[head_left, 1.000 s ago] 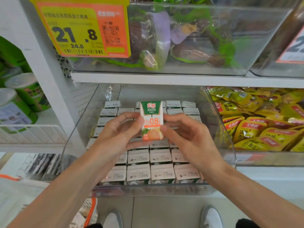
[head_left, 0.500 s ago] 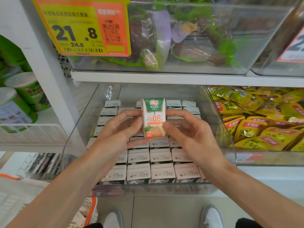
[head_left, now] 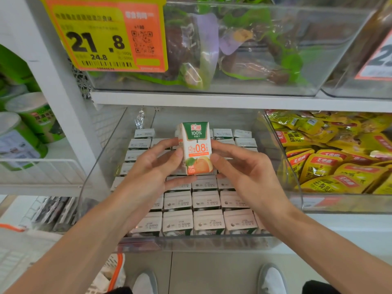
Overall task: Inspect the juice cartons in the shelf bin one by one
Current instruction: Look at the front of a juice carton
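A small white juice carton point(head_left: 196, 146) with a green top and an orange fruit picture is held upright above the clear shelf bin point(head_left: 191, 244). My left hand point(head_left: 151, 168) grips its left side and bottom with thumb and fingers. My right hand point(head_left: 244, 168) pinches its right side. The carton's front faces me, turned slightly so its left side shows. Below, several rows of the same cartons point(head_left: 206, 221) stand packed in the bin, showing their white tops with printed dates.
A clear bin of wrapped snacks point(head_left: 233, 49) with a yellow price tag point(head_left: 101, 35) sits on the shelf above. Yellow snack packets point(head_left: 331, 153) fill the bin to the right. Green-lidded tubs point(head_left: 23, 128) stand on the left shelf. My shoes point(head_left: 270, 281) show below.
The carton has risen a little and turned slightly clockwise, so its left side now shows. Both hands keep their hold on it.
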`<state>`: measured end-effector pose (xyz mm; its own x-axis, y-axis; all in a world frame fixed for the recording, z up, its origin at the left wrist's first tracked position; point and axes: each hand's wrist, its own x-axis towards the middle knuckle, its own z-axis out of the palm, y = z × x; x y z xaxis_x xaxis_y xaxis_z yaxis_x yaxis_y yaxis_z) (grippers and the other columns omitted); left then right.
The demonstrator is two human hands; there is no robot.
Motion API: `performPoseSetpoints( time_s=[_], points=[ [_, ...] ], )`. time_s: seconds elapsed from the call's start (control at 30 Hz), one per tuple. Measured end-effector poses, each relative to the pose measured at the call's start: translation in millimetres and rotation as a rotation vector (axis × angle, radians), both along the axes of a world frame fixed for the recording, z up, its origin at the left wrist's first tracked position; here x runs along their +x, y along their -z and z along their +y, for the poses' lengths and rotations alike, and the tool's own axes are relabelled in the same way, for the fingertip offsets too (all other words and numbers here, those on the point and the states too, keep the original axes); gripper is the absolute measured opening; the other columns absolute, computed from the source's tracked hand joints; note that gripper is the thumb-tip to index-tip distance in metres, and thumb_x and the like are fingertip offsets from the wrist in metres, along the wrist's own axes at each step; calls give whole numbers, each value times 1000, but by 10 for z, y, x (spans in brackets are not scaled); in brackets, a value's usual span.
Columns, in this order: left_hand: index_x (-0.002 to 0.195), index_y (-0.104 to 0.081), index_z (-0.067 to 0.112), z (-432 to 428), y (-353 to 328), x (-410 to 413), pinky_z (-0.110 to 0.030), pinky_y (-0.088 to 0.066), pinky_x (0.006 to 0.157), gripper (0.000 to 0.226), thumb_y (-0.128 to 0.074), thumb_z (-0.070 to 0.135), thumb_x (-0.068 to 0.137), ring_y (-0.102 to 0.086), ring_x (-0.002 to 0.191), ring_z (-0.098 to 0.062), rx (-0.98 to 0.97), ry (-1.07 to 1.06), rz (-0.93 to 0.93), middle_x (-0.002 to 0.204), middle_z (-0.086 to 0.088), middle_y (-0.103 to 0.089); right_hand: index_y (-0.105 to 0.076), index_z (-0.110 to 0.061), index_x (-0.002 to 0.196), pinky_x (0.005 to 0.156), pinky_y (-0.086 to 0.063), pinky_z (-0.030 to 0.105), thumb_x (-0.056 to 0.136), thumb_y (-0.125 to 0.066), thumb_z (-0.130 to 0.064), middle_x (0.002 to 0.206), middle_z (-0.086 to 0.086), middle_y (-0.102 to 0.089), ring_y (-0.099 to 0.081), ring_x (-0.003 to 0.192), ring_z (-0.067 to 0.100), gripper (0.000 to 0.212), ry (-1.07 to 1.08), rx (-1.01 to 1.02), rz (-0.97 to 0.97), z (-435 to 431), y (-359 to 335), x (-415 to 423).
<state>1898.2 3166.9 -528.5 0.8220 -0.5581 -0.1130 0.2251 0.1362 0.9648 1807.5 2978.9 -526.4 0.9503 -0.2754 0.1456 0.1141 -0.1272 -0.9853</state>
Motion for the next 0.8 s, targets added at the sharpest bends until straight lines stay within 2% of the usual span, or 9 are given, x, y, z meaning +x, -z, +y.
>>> performPoseSetpoints(
  time_s=[0.13,0.2,0.37,0.53,0.63,0.73,0.8],
  points=[
    [139,-65,22,8,30,11,-34,-63,88,39,-57,30,102,-73,117,-25,-5,60,-17,127,-5,-76,-76,-27,128,98,-59,26,101,-70,-16,113,-16,-80,-76,108,7,29,-5,13,14,9,19,-6],
    [138,-66,23,13,39,6,-36,-62,91,39,-56,32,102,-73,118,-26,-20,93,-13,128,-6,-75,-76,-23,128,99,-57,23,101,-70,-13,113,-14,-80,-76,108,7,30,-9,38,4,9,14,-5],
    [123,-77,27,1,64,3,-36,-61,93,31,-54,32,103,-72,120,-25,-40,133,1,128,-5,-75,-78,-21,125,91,-57,16,98,-72,-9,107,-7,-82,-78,102,10,30,32,66,15,14,-9,3],
    [132,-70,24,-11,96,24,-37,-61,94,38,-58,38,99,-73,118,-25,3,104,-20,128,-4,-76,-80,-23,119,88,-59,19,96,-75,-8,102,-3,-82,-79,94,13,28,62,72,37,30,-32,2],
    [137,-66,22,-20,105,39,-37,-61,95,45,-61,41,96,-74,117,-24,31,76,-15,128,-2,-76,-79,-27,117,87,-61,23,92,-80,-17,101,-5,-82,-78,95,12,27,64,75,51,38,-52,3],
    [136,-66,21,-18,113,38,-38,-61,96,44,-60,39,96,-73,117,-24,29,68,-4,128,-3,-76,-75,-31,121,89,-62,26,84,-86,-31,106,-6,-79,-77,99,13,39,40,5,72,51,-46,-2],
    [136,-66,20,-11,116,32,-40,-61,97,44,-59,39,97,-73,117,-25,26,73,4,128,-4,-76,-74,-30,123,88,-60,22,85,-87,-26,106,-7,-78,-76,96,10,40,34,-18,73,50,-48,-1]
  ],
)
